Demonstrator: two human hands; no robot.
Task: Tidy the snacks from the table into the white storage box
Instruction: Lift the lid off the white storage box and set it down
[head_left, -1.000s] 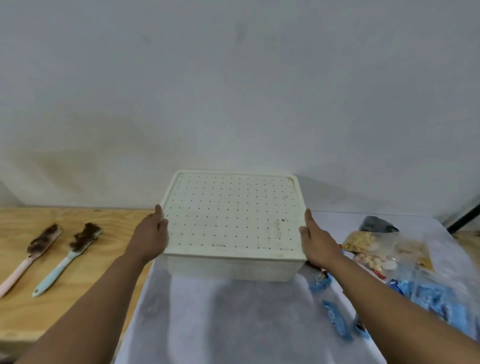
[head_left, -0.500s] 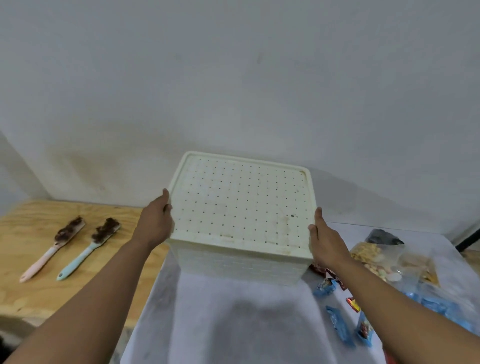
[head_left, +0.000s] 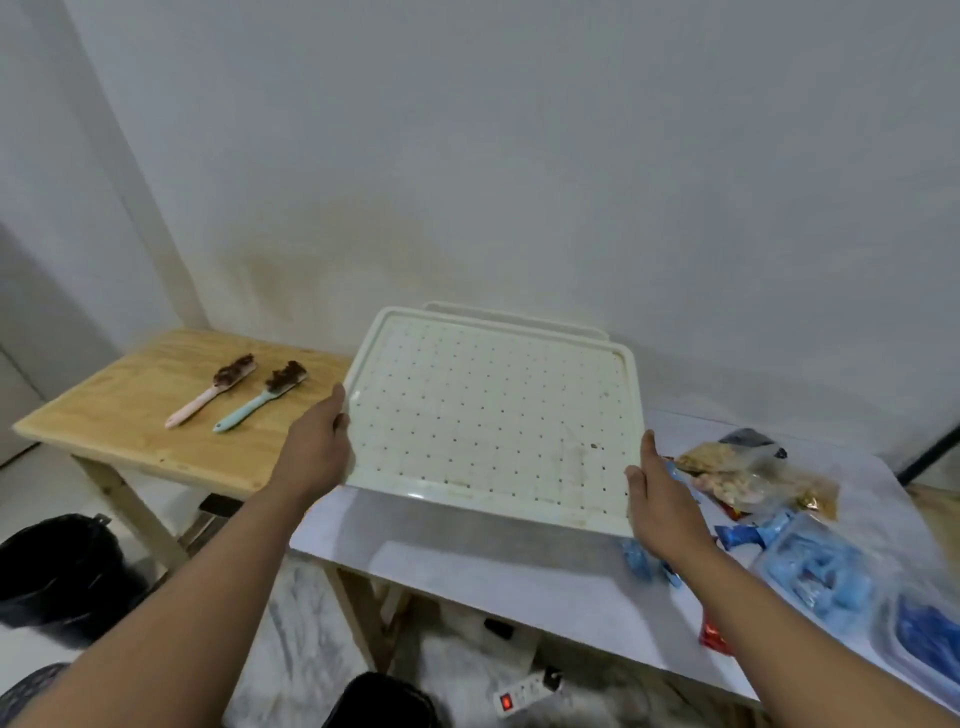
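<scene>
We now see the perforated lid lifted clear of the white storage box, whereas a second ago it sat closed on the box. The left hand keeps its grip curled round the lid's left edge; the right hand presses straight fingers against the right edge. The box rim shows behind the lid on the white tabletop, with the snacks lying to the right.
</scene>
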